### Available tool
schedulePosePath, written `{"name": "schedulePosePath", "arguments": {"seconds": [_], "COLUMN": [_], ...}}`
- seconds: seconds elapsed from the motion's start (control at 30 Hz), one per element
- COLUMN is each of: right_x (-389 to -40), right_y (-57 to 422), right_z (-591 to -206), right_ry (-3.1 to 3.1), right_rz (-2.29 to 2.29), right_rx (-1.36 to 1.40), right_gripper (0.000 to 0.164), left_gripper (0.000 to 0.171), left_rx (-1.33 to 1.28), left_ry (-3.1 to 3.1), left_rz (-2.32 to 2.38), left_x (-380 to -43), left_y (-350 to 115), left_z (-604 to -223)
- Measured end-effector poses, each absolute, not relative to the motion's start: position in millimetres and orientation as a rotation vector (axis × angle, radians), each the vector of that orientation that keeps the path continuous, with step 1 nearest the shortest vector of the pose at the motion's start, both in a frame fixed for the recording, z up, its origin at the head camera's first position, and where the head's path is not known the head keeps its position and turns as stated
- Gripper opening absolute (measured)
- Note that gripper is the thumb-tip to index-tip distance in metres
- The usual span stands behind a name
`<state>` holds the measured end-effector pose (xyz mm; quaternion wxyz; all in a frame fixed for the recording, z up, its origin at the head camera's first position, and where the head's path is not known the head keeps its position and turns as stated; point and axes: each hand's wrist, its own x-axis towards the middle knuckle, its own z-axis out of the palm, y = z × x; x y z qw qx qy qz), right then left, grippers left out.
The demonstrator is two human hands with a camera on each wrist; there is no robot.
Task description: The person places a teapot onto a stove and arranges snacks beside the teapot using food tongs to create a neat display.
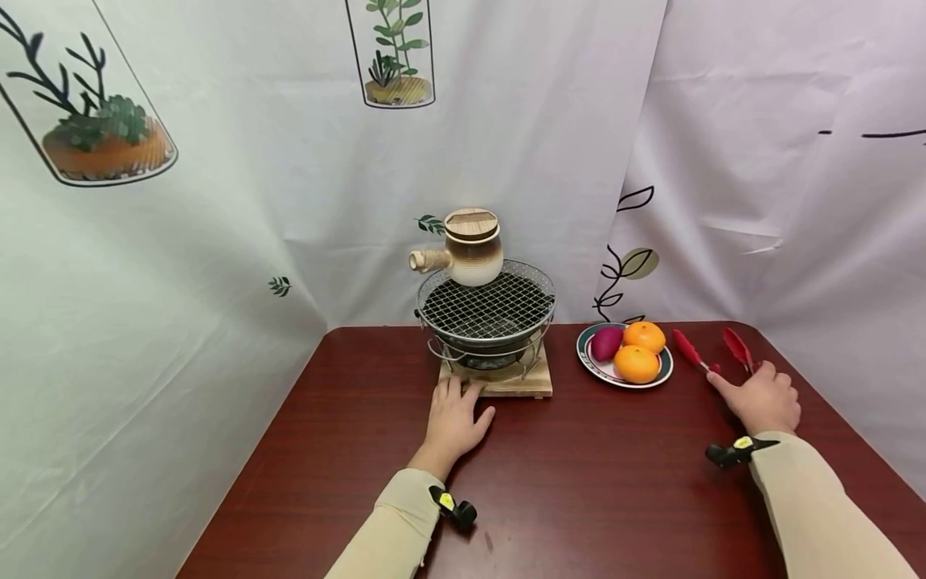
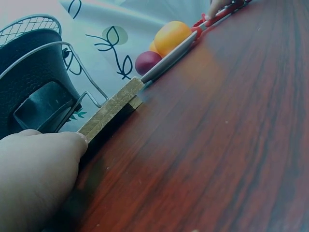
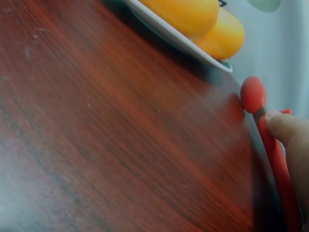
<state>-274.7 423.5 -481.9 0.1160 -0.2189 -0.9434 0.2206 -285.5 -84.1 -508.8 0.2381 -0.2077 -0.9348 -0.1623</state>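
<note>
My left hand (image 1: 453, 418) rests its fingers at the front-left corner of a wooden board (image 1: 517, 388), thumb held out to the side over the table. On that board stands a round charcoal grill (image 1: 506, 301) with a wire mesh top and a wire stand. A clay pot (image 1: 475, 265) with a side handle and wooden lid (image 1: 471, 225) sits on the mesh. At the right, my right hand (image 1: 767, 402) holds a pair of red-tipped tongs (image 1: 687, 347), their arms spread apart. In the right wrist view the thumb lies on one arm of the tongs (image 3: 275, 157).
Between the grill and the tongs stands a plate (image 1: 602, 372) with a dark rim, bearing two oranges (image 1: 637, 364) and a purple oval item (image 1: 606, 343). A white printed cloth (image 1: 550, 161) hangs behind the reddish-brown table (image 1: 579, 482).
</note>
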Motion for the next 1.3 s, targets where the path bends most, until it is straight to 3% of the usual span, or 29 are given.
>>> {"name": "schedulePosePath", "arguments": {"seconds": [1.03,1.3], "right_x": [-270.4,-264.6], "right_y": [440.9,442.7], "right_z": [-482.2,-477.2], "right_ry": [-2.879,-2.874], "right_rz": [0.563,0.594], "right_rx": [-0.689,-0.658], "right_gripper": [0.118,0.109], "left_gripper": [0.043,0.043], "left_rx": [-0.557,-0.547], "left_ry": [-2.589,-2.599], "left_rz": [-0.439,-0.454], "left_x": [-287.0,-284.9], "left_y": [-81.7,-84.2], "left_z": [-510.0,-508.8]}}
